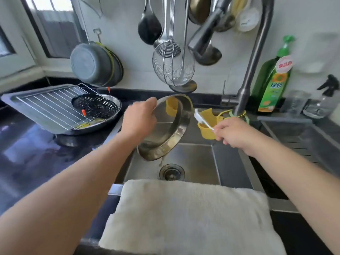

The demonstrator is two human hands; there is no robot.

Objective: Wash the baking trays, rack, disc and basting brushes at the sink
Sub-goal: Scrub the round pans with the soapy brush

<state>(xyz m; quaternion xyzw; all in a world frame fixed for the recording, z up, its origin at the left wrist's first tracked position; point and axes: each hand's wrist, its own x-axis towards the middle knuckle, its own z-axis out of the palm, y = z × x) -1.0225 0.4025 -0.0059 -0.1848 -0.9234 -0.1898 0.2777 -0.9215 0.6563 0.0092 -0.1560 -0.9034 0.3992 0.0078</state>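
Left hand [138, 119] grips the upper rim of a round metal tray [165, 128], fingers curled over the edge; the tray is tilted steeply on its edge above the sink [195, 159], and liquid runs from its lowest point toward the drain [172, 172]. Right hand [233, 132] is closed around the handle of a white brush [199, 117], whose bristle end lies against the tray's right rim. Hands are well apart, with the tray between them.

Sink basin below the tray is open down to the drain. Near edge of the sink is covered by a folded white towel [184, 214]. Tap [246, 85] rises at the back right, its spout overhead near the hanging utensils. Yellow holder [207, 126] hangs from the tap base just behind the brush.

Left worktop [27, 153]: rectangular baking tray [16, 100] lies tilted, with a wire rack [49, 107] on it; beside it a second round tray [112, 116] holds the black perforated disc [94, 107] and two orange-tipped brushes [83, 113].

Back wall: ladles, wire skimmer [173, 65], and grey bowls [93, 64] hang above the sink. Right of the tap stand a green soap bottle [272, 83], a glass [294, 102], and a spray bottle [323, 100]. Draining tray [298, 133] sits right of the basin.
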